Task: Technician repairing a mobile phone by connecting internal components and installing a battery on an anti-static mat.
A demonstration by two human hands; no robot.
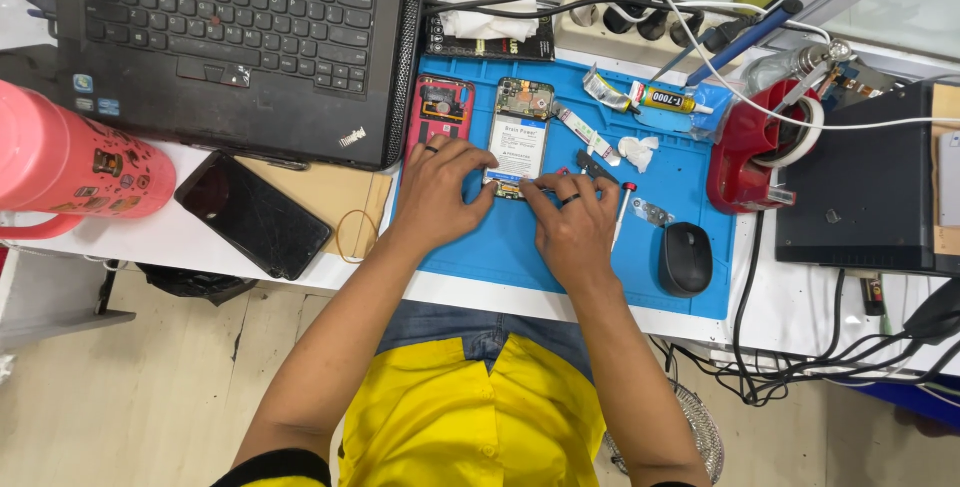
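White and crowded, the table (190, 237) carries a blue work mat (520, 257) right in front of the person. Nearest on that mat, both hands meet at the lower end of an opened phone (521, 132). The left hand (440, 192) rests curled against the phone's lower left edge, fingers touching it, a dark ring on one finger. The right hand (572, 222) presses its fingertips at the phone's bottom right corner; whether it pinches anything small there cannot be told. The phone lies face down with its back cover off, showing a white-labelled battery in the middle and a dark circuit board with small parts at the top end. Just right of the hands lie a thin screwdriver (620, 215) and a black mouse (685, 258). Beside the phone on the left sits a red phone shell (440, 112). Off the mat, a dark cracked phone (253, 214) lies near a black laptop (230, 47).
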